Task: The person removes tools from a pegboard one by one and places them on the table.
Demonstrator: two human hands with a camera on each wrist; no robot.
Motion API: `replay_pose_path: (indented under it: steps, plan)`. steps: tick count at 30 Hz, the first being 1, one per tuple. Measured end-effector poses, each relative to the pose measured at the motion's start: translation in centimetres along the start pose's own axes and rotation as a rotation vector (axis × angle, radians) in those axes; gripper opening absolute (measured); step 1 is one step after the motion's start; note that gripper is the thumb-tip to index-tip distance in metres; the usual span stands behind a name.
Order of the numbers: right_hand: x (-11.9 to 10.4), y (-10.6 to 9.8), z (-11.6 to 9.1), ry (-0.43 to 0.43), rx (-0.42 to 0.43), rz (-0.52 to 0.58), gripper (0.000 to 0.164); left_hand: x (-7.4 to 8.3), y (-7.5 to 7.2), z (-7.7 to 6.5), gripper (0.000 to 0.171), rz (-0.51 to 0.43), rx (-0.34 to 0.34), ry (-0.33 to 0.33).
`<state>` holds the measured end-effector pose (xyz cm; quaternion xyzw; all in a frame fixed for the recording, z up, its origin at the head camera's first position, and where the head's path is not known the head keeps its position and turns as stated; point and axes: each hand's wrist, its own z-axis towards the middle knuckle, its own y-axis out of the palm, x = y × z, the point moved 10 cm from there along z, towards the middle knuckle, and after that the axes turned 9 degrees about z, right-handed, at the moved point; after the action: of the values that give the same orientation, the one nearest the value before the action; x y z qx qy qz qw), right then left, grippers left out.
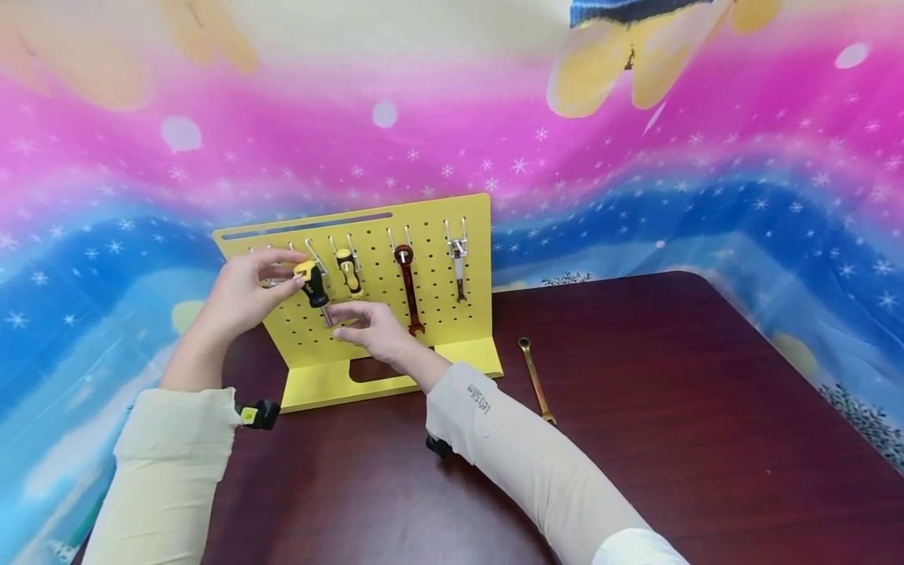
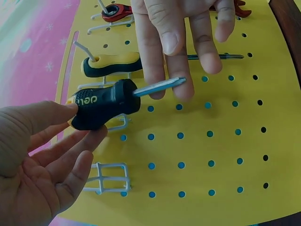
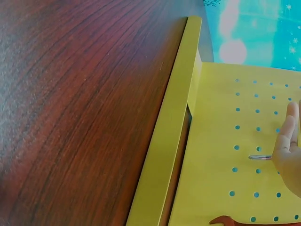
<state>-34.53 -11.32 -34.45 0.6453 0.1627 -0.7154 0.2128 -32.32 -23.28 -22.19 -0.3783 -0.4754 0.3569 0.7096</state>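
My left hand point(image 1: 247, 292) pinches the black and yellow handle of a short screwdriver point(image 2: 106, 106) between thumb and fingers. Its metal shaft points toward my right hand point(image 1: 377, 333), away from the left palm. The right fingers are loosely extended near the shaft's tip; whether they touch it I cannot tell. Behind both hands stands a yellow pegboard point(image 1: 377, 294). On its hooks hang a second black and yellow screwdriver point(image 1: 349, 275), a red combination wrench point(image 1: 407, 290) and a small silver wrench point(image 1: 459, 275). In the right wrist view, only part of the right hand point(image 3: 289, 155) shows.
A brass-toned wrench point(image 1: 537, 380) lies on the dark wooden table point(image 1: 636, 439), right of the pegboard's base. A white wire hook point(image 2: 110, 178) sticks out near the pegboard's end. Behind the table hangs a colourful printed cloth point(image 1: 452, 141).
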Motion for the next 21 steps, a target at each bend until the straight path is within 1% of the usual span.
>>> replay_pose_path:
  steps: [4, 14, 19, 21]
  plan:
    - [-0.3, 0.2, -0.1, -0.018, 0.011, -0.001, 0.033, -0.1, 0.0, -0.2, 0.039, -0.006, -0.011, -0.008]
    - [-1.0, 0.4, -0.3, -0.066, 0.049, -0.011, 0.026, 0.5, -0.4, -0.9, 0.039, -0.012, 0.004, 0.013]
    - [-1.4, 0.6, -0.7, -0.072, 0.046, -0.013, 0.025, 0.5, -0.7, -1.3, 0.039, -0.009, 0.013, 0.017]
    - [-1.5, 0.8, -0.8, -0.071, 0.042, -0.011, 0.025, 0.4, -0.7, -1.4, 0.037, -0.002, 0.019, 0.008]
